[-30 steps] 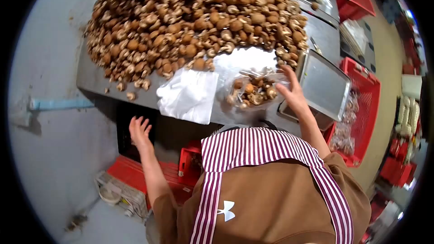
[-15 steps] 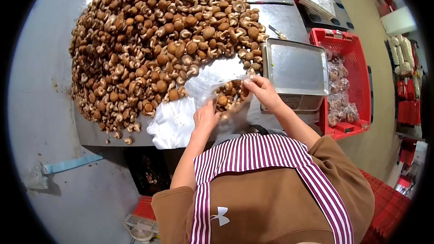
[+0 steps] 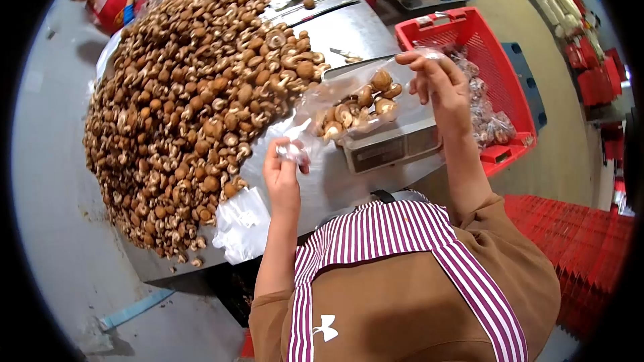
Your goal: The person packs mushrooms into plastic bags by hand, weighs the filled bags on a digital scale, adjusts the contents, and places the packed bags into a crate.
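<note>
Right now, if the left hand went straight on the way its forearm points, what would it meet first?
Probably the mushroom pile, across the tabletop. The left hand pinches the clear bag, which would likely travel along; the hand's height is unclear, so it might clear the pile.

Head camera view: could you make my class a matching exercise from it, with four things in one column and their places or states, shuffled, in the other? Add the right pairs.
Things
1. Clear bag
2. Mushroom heap
3. Large red crate
4. White plastic

Places or states
A. Holding filled bags
B. Lying at the near edge of the table, beside the loose mushrooms
C. Spread loose over much of the table
D. Held between the left hand and the right hand

Right pairs: 1-D, 2-C, 3-A, 4-B
</note>
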Demonstrator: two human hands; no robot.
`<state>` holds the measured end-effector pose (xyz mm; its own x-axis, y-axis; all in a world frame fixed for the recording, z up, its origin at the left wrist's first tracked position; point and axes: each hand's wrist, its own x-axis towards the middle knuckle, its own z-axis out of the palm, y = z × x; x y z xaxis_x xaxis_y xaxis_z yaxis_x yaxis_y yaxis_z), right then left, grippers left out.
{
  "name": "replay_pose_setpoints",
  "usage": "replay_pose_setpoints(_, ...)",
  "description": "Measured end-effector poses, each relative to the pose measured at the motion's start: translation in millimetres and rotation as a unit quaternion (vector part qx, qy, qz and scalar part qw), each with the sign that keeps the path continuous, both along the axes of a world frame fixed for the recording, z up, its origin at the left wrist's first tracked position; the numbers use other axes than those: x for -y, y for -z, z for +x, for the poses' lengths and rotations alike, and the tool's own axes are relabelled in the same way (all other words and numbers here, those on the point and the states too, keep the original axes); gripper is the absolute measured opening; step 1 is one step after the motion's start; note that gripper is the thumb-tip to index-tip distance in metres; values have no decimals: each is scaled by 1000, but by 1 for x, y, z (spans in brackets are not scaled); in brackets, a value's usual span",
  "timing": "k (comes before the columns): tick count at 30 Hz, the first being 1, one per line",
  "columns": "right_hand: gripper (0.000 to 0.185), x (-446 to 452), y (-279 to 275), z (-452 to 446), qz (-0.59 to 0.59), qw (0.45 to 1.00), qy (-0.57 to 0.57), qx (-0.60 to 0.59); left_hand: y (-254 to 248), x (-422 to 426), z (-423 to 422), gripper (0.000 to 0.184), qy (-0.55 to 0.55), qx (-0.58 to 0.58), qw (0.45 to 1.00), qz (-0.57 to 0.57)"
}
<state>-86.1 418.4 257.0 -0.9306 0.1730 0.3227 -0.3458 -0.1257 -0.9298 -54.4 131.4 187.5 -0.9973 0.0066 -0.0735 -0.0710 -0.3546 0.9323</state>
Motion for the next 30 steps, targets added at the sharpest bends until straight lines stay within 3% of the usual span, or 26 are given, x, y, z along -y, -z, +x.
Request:
replay_pose_setpoints(3, 20, -27, 30, -6, 42, 989, 22, 141, 47, -24, -31, 11, 34, 17, 999, -35)
replay_pose_setpoints(4, 19, -35, 48, -4, 38, 986, 30, 158, 56, -35, -34, 13, 33, 60, 997, -36)
replay_pose_setpoints(8, 17, -64, 81, 12, 13, 979, 60, 196, 73, -53, -35, 15, 35, 51, 997, -47)
replay_pose_setpoints(11, 18, -74, 81, 25, 28, 976, 69, 205, 59, -68, -35, 14, 11, 41, 994, -104)
replay_pose_setpoints(16, 19, -74, 79, 31, 56, 971, 48, 226, 31, -83, -26, 38, -21, 26, 983, -180)
replay_pose_setpoints(21, 21, -72, 80, 22, 88, 978, 21, 186, -13, -92, -20, 30, -147, -113, 952, -246)
replay_pose_setpoints(23, 23, -73, 85, 18, 105, 979, 22, 175, -30, -95, -18, 25, -118, -203, 937, -260)
replay_pose_setpoints(26, 24, -69, 86, 19, 131, 975, 5, 179, -55, -127, -20, 13, 30, -330, 902, -277)
replay_pose_setpoints(28, 23, -64, 81, 18, 136, 975, 4, 174, -53, -153, -26, 13, 129, -347, 859, -353)
replay_pose_setpoints(30, 23, -58, 77, 21, 139, 976, 10, 167, -7, -148, -54, 14, 149, -327, 835, -417)
